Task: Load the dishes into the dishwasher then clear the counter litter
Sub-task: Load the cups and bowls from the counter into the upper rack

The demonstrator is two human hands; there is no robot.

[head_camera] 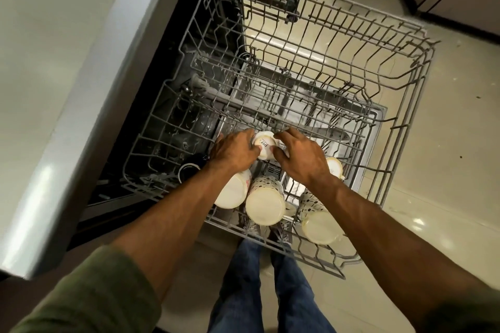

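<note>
The grey wire dishwasher rack [400, 127] is pulled out over the floor. Both hands hold a small white cup with black lettering [263, 144] upside down in the rack's near part: my left hand [234, 151] grips its left side and my right hand [299, 158] its right side. Closer to me stand three upturned cream mugs: a plain one [232, 192] partly under my left forearm, a dotted one [265, 204] in the middle, and a second dotted one [319, 219] on the right. Another white cup [335, 167] peeks out behind my right wrist.
A dark mug [190, 169] sits at the rack's left edge. The pale countertop [54, 62] with its steel edge runs along the left. The open dishwasher door [365, 170] lies beneath the rack. My legs in jeans [257, 278] stand on the tiled floor.
</note>
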